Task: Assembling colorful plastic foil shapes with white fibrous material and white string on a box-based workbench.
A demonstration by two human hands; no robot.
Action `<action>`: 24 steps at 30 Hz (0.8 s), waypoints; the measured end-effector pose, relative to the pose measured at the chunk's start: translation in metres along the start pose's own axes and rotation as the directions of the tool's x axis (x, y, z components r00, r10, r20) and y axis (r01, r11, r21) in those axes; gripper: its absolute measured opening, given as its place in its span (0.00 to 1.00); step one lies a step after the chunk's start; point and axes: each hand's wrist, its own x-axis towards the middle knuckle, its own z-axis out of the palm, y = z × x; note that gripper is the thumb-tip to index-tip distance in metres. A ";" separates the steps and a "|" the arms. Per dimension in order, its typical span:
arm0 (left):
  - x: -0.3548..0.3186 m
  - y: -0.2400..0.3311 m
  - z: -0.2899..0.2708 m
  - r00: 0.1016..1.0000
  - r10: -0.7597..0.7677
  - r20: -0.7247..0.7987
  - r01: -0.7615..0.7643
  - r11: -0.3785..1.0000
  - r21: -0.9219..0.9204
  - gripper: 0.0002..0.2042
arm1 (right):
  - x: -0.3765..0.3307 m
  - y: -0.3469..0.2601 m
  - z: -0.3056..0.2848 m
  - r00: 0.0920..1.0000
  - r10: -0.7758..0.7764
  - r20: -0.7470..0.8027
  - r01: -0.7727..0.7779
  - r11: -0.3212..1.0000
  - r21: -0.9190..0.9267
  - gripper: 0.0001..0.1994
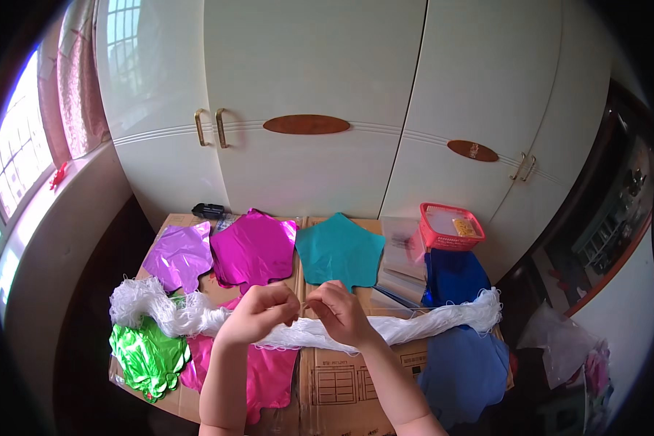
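Glossy foil, crinkled w/ bright glare: purple star balloon (179,254), magenta star balloon (254,249), green balloon (147,356), pink balloon (265,374). Teal star balloon (339,251) smoother, softer sheen. Dark blue balloons (454,280) shiny foil too; lower blue one (465,370) looks duller. White string bundle (414,325): thin fibrous strands, matt, frizzy & tangled at the left end, pinched by bare left hand (258,314) & right hand (339,314). Cardboard boxes (341,381): brown paper, matt, printed, flat. Red basket (450,227): plastic lattice, semi-gloss. Clear plastic bags (405,251), see-thru, slick. Wardrobe doors (312,102): cream lacquer, smooth, glossy w/ window reflections; brass-look metal handles (211,128); oval brown wood-look inlay (306,124).
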 end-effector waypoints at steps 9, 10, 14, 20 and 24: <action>0.003 0.004 -0.003 0.979 0.199 -0.052 -0.112 0.729 0.675 0.03 | 0.001 0.003 0.008 1.000 -0.005 0.000 0.005 0.999 -0.031 0.03; -0.001 0.004 -0.004 0.999 0.031 -0.023 -0.020 0.929 0.370 0.04 | 0.000 0.005 0.009 1.000 -0.011 0.017 0.011 1.000 -0.019 0.02; 0.005 0.002 0.007 0.959 0.110 -0.261 -0.205 0.905 -0.373 0.05 | -0.008 0.021 0.028 0.994 0.019 0.104 -0.021 1.000 0.017 0.02; 0.001 0.002 -0.012 0.998 0.039 -0.046 -0.003 0.794 0.608 0.06 | -0.002 0.012 0.022 1.000 0.006 0.005 -0.006 1.000 0.013 0.02; -0.001 0.002 -0.004 0.990 0.041 -0.137 -0.119 0.772 -0.624 0.07 | -0.009 0.024 0.040 0.994 0.074 0.084 -0.083 0.991 0.107 0.02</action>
